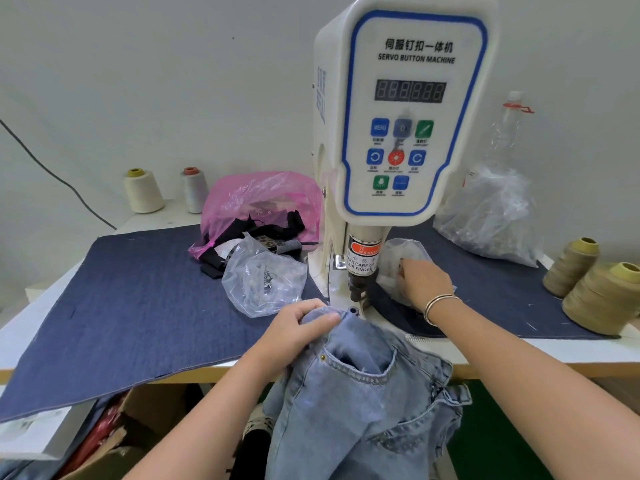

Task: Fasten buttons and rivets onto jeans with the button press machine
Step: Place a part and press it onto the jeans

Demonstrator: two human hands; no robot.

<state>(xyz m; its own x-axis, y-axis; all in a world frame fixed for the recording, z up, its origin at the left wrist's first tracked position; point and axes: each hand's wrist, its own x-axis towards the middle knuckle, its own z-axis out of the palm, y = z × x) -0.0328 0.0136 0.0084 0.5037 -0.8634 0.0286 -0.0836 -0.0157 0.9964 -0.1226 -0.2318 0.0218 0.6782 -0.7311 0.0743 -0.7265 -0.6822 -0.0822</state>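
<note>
Jeans (pixel 360 386) readied at button press machine (pixel 408 116)
Left hand (pixel 298 327) grips waistband beside the die; right hand (pixel 420 284) reaches into clear bag (pixel 398 252), grasp unclear

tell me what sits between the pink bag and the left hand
A clear plastic bag holding small metal pieces lies on the denim cloth between the pink bag and the left hand, in the head view.

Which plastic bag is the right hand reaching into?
The small clear bag just right of the press head, where the right hand is. The pink bag and other clear bags lie untouched.
</note>
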